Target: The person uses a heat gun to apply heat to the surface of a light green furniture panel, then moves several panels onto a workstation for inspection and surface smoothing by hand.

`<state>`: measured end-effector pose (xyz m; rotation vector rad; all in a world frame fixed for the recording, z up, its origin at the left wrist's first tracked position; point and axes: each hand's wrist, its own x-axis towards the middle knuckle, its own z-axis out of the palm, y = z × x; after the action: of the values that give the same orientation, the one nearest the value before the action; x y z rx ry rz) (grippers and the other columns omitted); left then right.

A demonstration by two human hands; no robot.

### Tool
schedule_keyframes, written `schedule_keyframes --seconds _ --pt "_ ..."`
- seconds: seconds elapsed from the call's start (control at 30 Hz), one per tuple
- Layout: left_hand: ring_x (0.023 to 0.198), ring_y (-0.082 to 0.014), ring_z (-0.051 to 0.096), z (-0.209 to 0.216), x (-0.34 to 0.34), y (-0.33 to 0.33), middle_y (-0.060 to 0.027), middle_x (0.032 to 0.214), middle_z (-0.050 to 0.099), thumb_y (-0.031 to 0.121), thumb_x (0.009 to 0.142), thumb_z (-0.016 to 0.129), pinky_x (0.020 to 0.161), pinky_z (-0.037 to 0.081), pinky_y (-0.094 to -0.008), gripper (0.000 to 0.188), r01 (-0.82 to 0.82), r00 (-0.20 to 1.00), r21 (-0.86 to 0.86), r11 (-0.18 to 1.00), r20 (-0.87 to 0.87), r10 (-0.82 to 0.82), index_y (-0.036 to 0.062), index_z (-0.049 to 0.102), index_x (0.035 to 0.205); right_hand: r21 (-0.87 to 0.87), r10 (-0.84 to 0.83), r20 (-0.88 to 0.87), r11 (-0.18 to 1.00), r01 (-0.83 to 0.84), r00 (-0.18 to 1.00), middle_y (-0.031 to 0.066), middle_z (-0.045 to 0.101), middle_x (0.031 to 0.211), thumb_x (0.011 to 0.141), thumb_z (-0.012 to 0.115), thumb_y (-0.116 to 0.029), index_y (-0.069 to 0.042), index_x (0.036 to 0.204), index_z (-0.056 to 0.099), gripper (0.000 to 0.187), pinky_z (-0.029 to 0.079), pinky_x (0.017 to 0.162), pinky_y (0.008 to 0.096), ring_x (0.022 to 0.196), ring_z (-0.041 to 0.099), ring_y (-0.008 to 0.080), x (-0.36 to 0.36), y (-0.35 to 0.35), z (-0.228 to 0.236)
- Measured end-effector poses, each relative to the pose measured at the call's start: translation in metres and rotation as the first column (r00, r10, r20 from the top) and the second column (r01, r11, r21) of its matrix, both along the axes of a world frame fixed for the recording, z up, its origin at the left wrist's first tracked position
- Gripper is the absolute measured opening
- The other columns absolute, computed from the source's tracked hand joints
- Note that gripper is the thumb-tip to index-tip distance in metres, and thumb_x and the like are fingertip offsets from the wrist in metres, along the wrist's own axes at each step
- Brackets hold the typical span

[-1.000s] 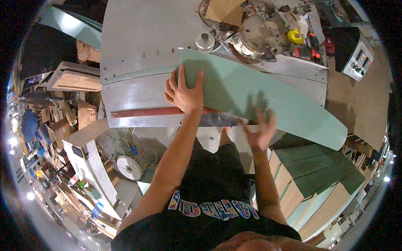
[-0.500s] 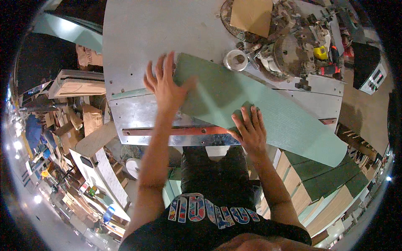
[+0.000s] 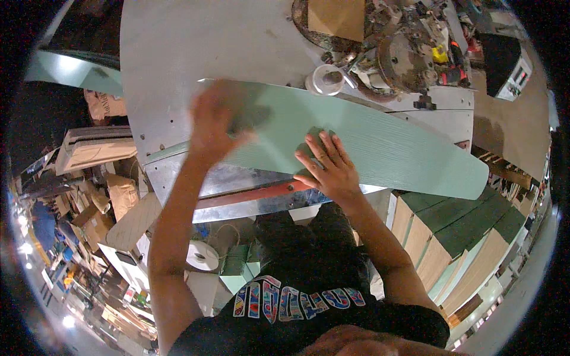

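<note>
A long pale green board (image 3: 392,142) with fine grain lines and a rounded right end lies across the grey metal machine table. My right hand (image 3: 332,169) rests flat on it near its front edge, fingers spread. At the board's left end is my left hand (image 3: 212,124), its fingers smeared by motion and its thumb pointing right over the surface. Whether that hand grips the end, I cannot make out. Behind the board stands a round white cup-like container (image 3: 326,80), close to its far edge.
A dusty machine assembly (image 3: 401,62) fills the table's back right, with a brown flat piece (image 3: 336,19) beyond it. A red strip (image 3: 249,194) runs along the table's front. Stacked green-topped panels (image 3: 451,222) stand at right; framed panels (image 3: 98,149) stand at left.
The board has turned counterclockwise and now lies more level, its left end further left. My left hand has moved left with that end; my right hand stays flat on the board.
</note>
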<state>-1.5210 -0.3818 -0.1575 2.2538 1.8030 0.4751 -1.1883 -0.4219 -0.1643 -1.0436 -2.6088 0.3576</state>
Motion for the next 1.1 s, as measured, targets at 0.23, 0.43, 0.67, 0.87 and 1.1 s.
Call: schedule_keyframes --seconds 0.23,0.43,0.67,0.87,1.1 --pt "0.157 -0.032 0.022 0.025 0.058 -0.026 -0.0049 0.168 0.032 0.065 0.08 0.074 0.128 0.016 -0.0597 0.1 0.478 0.865 -0.236 0.846 -0.045 -0.5 0.0138 0.039 0.158 -0.096 0.091 -0.071 0.991 -0.097 0.993 0.0132 0.051 0.154 0.086 0.078 -0.051 -0.012 0.142 0.058 0.07 0.032 0.123 0.0537 0.145 0.045 0.0362 -0.003 0.004 0.005" --pt "0.156 -0.0345 0.027 0.025 0.026 -0.026 -0.0027 0.166 0.036 0.059 0.072 0.083 0.123 0.016 -0.0713 0.103 0.405 0.891 -0.205 0.891 -0.132 -0.435 0.0131 0.043 0.156 0.009 -0.097 0.224 0.995 0.097 0.97 0.0114 0.043 0.162 0.088 0.073 -0.054 -0.021 0.14 0.063 0.063 0.033 0.123 0.0563 0.15 0.039 0.0383 0.166 -0.008 0.013" --pt "0.155 -0.0366 0.027 0.023 -0.007 -0.019 -0.0027 0.167 0.035 0.06 0.07 0.083 0.122 0.013 -0.0745 0.102 0.425 0.862 -0.243 0.872 -0.186 -0.472 0.0142 0.047 0.153 0.018 -0.089 0.126 0.996 0.088 0.988 0.0121 0.053 0.154 0.086 0.073 -0.057 -0.02 0.127 0.072 0.055 0.042 0.118 0.0537 0.146 0.045 0.0369 0.139 -0.003 0.013" --pt "0.155 -0.0395 0.027 0.012 -0.043 -0.037 -0.0052 0.167 0.036 0.056 0.073 0.08 0.122 0.01 -0.075 0.092 0.355 0.898 -0.163 0.921 -0.216 -0.384 0.0188 0.05 0.152 -0.029 -0.089 0.114 0.995 0.093 0.989 0.0117 0.05 0.156 0.089 0.071 -0.055 -0.023 0.138 0.064 0.059 0.037 0.121 0.0525 0.15 0.04 0.0361 0.105 -0.013 0.003" --pt "0.155 -0.0551 0.008 -0.017 0.165 -0.119 -0.0291 0.169 0.019 0.04 0.085 0.075 0.121 0.008 -0.0701 0.091 -0.583 0.759 -0.097 0.807 0.29 0.583 0.0109 0.036 0.161 -0.047 -0.021 0.088 0.999 0.026 0.996 0.0135 0.046 0.159 0.09 0.071 -0.053 -0.019 0.143 0.059 0.064 0.035 0.122 0.0538 0.148 0.041 0.0375 0.074 -0.005 0.002"
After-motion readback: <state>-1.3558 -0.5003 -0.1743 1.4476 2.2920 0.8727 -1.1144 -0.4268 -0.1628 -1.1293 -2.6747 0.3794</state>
